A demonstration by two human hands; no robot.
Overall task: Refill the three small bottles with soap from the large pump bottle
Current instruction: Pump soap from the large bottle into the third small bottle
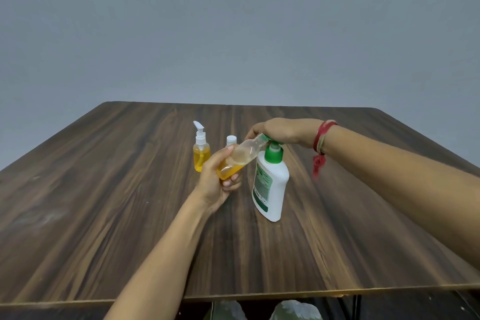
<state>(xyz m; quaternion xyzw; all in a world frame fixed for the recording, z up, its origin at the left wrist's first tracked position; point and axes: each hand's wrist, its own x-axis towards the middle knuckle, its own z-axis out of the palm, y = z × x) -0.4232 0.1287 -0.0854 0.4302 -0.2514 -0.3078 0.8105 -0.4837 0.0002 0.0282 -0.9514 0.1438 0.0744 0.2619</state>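
My left hand (217,180) grips a small clear bottle (240,157), tilted with its open mouth under the spout of the large white pump bottle (271,184). Orange soap fills its lower part. My right hand (280,130) rests palm-down on the green pump head (272,152). A second small bottle (201,154) with a white pump and orange soap stands upright to the left. Behind the held bottle only the white cap of a third small bottle (231,140) shows.
All of this sits near the middle of a dark wood-grain table (104,202). A red thread band (322,143) hangs at my right wrist. A plain grey wall rises behind the far edge.
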